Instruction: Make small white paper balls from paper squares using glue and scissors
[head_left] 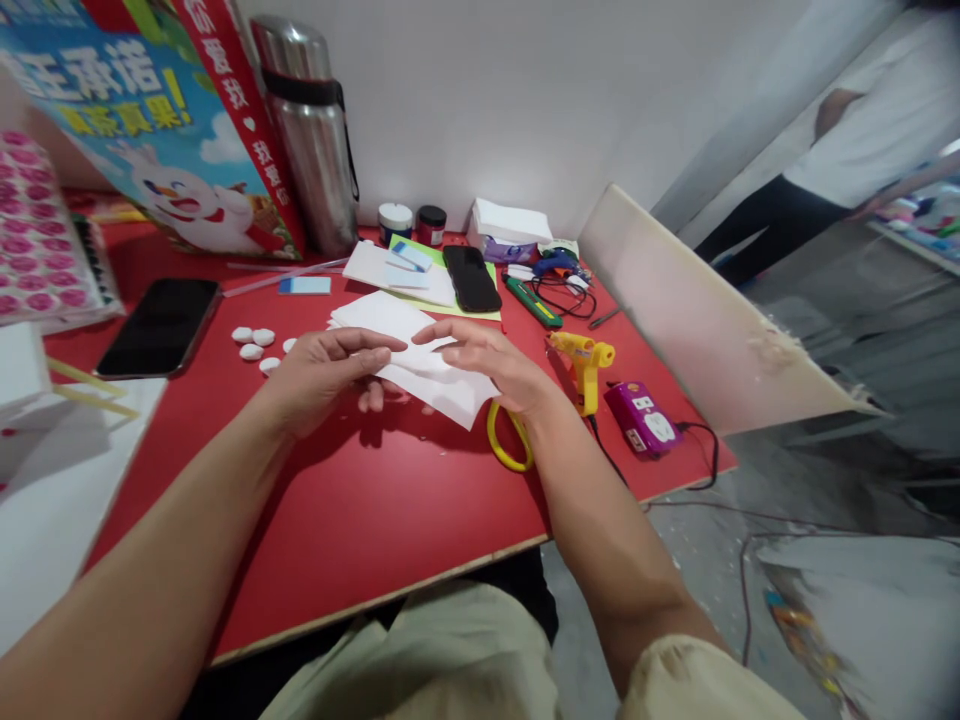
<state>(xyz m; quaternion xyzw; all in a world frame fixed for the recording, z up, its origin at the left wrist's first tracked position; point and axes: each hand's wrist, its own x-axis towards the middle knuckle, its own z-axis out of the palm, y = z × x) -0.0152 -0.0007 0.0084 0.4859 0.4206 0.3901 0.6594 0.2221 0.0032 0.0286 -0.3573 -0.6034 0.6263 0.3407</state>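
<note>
A folded white sheet of paper (450, 388) is held just above the red table, between my two hands. My left hand (330, 365) pinches its left side between thumb and fingers. From the right, my right hand (499, 365) curls its fingers over the paper's upper right part, and its grip is partly hidden. More white paper (382, 312) shows behind my hands. Several small white round pieces (252, 351) lie beside my left hand. Under my right wrist is a yellow loop-shaped handle (511, 466); the rest of that item is hidden.
To the right are a yellow glue gun (581, 360), a purple power socket (646, 418) with a cable, and a green pen-like tool (532, 302). Phones (161, 325) (471, 278), a steel flask (311, 140) and a printed box (172, 130) stand or lie behind. A person (862, 140) stands beyond the partition.
</note>
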